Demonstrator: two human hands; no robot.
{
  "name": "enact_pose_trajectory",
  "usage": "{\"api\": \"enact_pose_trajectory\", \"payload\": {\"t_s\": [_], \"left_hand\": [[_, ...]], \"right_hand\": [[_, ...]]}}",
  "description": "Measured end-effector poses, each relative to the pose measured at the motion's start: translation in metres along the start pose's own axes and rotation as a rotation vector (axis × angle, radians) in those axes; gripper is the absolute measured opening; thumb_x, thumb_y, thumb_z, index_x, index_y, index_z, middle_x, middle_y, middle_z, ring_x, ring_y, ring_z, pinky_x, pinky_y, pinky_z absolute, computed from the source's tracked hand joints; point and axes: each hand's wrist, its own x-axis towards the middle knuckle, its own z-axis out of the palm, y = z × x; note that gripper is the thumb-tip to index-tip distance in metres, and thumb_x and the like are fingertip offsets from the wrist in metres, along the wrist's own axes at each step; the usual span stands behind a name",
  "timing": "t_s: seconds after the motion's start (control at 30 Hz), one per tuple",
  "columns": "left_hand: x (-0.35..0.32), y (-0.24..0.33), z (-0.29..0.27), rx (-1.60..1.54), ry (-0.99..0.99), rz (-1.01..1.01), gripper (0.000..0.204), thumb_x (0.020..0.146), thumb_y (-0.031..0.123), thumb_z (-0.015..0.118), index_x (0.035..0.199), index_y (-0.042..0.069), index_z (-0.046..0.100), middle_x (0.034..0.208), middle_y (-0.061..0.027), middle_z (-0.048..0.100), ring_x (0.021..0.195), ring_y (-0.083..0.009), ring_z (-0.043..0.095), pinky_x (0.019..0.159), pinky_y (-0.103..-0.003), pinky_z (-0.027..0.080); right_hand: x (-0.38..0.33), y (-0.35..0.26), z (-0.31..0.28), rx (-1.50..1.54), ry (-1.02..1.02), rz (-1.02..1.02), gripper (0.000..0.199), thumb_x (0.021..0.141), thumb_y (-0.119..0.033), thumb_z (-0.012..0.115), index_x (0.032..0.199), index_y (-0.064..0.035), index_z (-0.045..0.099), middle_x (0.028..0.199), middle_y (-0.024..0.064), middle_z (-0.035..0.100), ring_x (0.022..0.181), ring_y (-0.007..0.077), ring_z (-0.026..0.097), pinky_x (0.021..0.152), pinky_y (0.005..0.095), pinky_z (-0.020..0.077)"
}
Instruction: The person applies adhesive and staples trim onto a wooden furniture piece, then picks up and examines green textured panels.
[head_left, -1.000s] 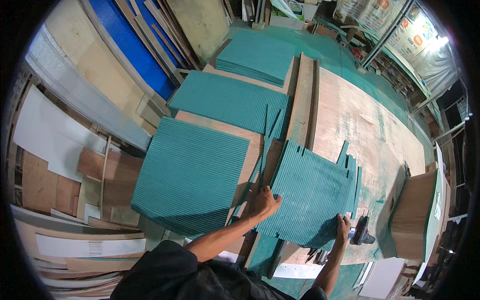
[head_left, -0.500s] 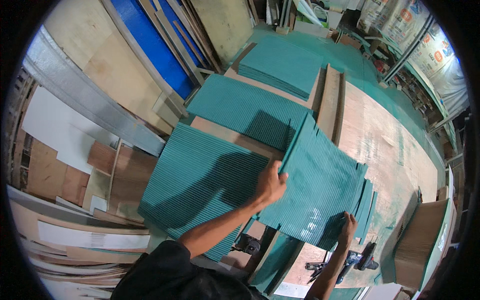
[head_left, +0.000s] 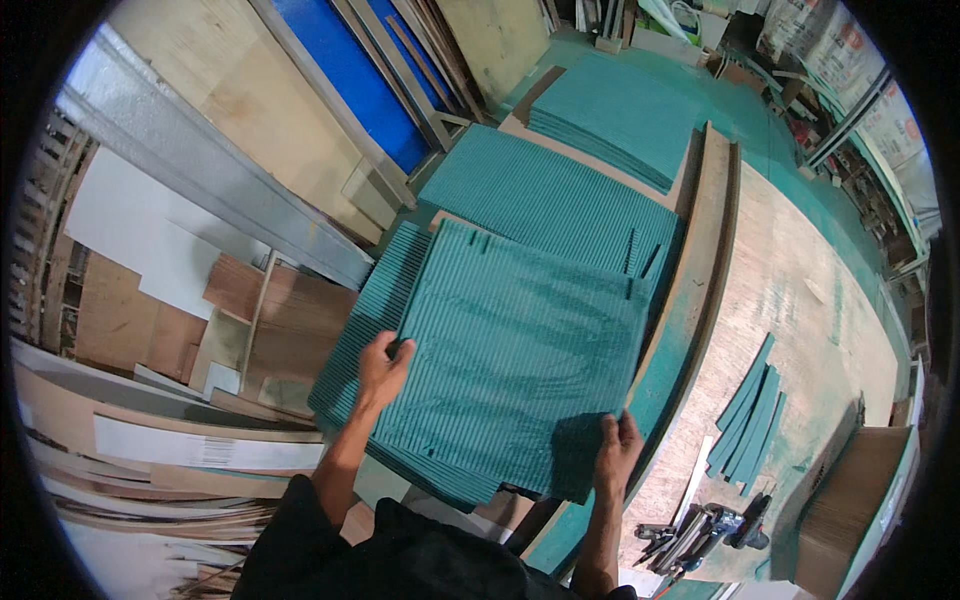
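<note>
A green ribbed sheet (head_left: 520, 340) with short slots along its edges is held nearly flat between my two hands. My left hand (head_left: 384, 368) grips its left edge, thumb on top. At the near right corner, my right hand (head_left: 618, 450) pinches the sheet with the fingers underneath or behind, partly hidden. Below the sheet lies the near stack of green ribbed sheets (head_left: 362, 312), mostly covered by it. Just beyond is a second stack of ribbed sheets (head_left: 550, 185), and a third green stack (head_left: 615, 115) sits farther back.
A long wooden rail (head_left: 700, 240) runs beside the stacks. On the plywood board (head_left: 800, 290) at right lie several green strips (head_left: 745, 425) and hand tools (head_left: 705, 535). Wood panels (head_left: 190, 120) and a metal beam (head_left: 215, 180) lean at left. A brown box-like piece (head_left: 850, 500) stands at far right.
Both hands have carried the sheet leftward from over the plywood board to above the near stack. The strips on the board have come into full view. My view has shifted slightly.
</note>
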Motion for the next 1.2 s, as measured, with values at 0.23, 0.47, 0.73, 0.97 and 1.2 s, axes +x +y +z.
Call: {"api": "enact_pose_trajectory", "payload": {"t_s": [0.23, 0.47, 0.73, 0.97, 1.2], "left_hand": [[-0.028, -0.035, -0.016, 0.243, 0.034, 0.055, 0.053, 0.096, 0.031, 0.065, 0.126, -0.011, 0.055, 0.107, -0.0299, 0.068, 0.102, -0.0446, 0.067, 0.086, -0.049, 0.054], [-0.024, -0.003, -0.001, 0.160, 0.152, 0.049, 0.056, 0.094, 0.036, 0.069, 0.126, -0.009, 0.057, 0.107, -0.0286, 0.069, 0.101, -0.0428, 0.068, 0.085, -0.048, 0.054], [0.060, 0.078, 0.027, -0.073, -0.025, 0.122, 0.042, 0.093, 0.025, 0.070, 0.120, -0.007, 0.064, 0.100, -0.0209, 0.072, 0.090, -0.0299, 0.070, 0.079, -0.045, 0.054], [0.234, 0.141, 0.066, -0.010, 0.153, 0.307, 0.036, 0.089, 0.027, 0.069, 0.102, -0.007, 0.065, 0.090, -0.0183, 0.069, 0.082, -0.0300, 0.067, 0.074, -0.046, 0.050], [0.319, 0.124, 0.091, 0.151, -0.081, 0.164, 0.027, 0.079, 0.018, 0.068, 0.083, -0.009, 0.063, 0.083, -0.0192, 0.069, 0.077, -0.0309, 0.066, 0.072, -0.049, 0.049]], "right_hand": [[-0.024, -0.025, 0.011, -0.070, -0.142, 0.058, 0.026, 0.095, -0.016, 0.067, 0.114, 0.0010, 0.061, 0.096, 0.0028, 0.064, 0.086, 0.0104, 0.056, 0.076, 0.0256, 0.0451], [-0.038, -0.001, 0.000, 0.306, -0.118, 0.383, 0.035, 0.092, -0.015, 0.071, 0.122, -0.0007, 0.061, 0.102, 0.0071, 0.069, 0.098, 0.0181, 0.066, 0.082, 0.0326, 0.0537], [0.068, -0.053, -0.029, 0.024, -0.016, 0.202, 0.030, 0.088, -0.018, 0.073, 0.107, 0.0041, 0.065, 0.095, 0.0102, 0.070, 0.088, 0.0213, 0.067, 0.079, 0.0379, 0.0540], [0.206, -0.130, -0.004, 0.078, -0.039, 0.276, 0.049, 0.092, -0.022, 0.063, 0.128, 0.0102, 0.057, 0.121, 0.0226, 0.064, 0.103, 0.0313, 0.067, 0.092, 0.0456, 0.0529], [0.269, -0.091, 0.043, -0.061, -0.051, 0.337, 0.055, 0.081, -0.025, 0.067, 0.127, 0.0047, 0.062, 0.125, 0.0208, 0.063, 0.116, 0.0315, 0.058, 0.104, 0.0400, 0.0415]]}}
